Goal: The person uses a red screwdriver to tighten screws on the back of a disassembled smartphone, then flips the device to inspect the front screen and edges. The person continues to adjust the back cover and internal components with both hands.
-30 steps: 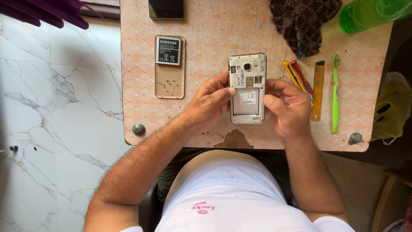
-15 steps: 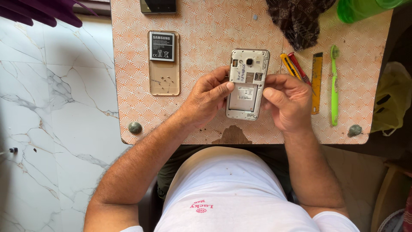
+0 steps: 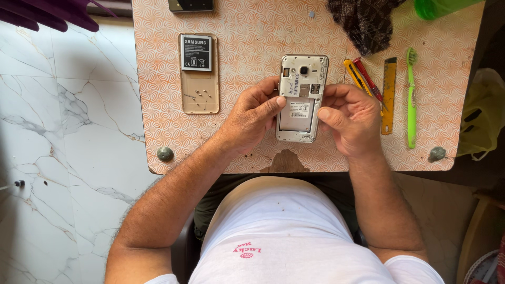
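Phone (image 3: 301, 97) lies face down at mid-table, back cover off, battery bay bare. Both hands grasp it: left hand (image 3: 252, 118) clamps the left edge with the thumb laid across the bay, right hand (image 3: 351, 122) clamps the right edge with the thumb tip at the frame.

Removed back cover (image 3: 200, 79) lies well apart to the far left, inner side up, holding several tiny screws (image 3: 202, 97); battery (image 3: 196, 52) rests on its far end.

2 screwdrivers (image 3: 363, 78), a ruler-like strip (image 3: 389, 94) and a green toothbrush (image 3: 410, 97) lie just right of the right hand.

Judgement: teardown stage, frame apparently unscrewed. Next move likely calls for prying the mid-frame along its seam, with steady counter-hold and light force on the clips.
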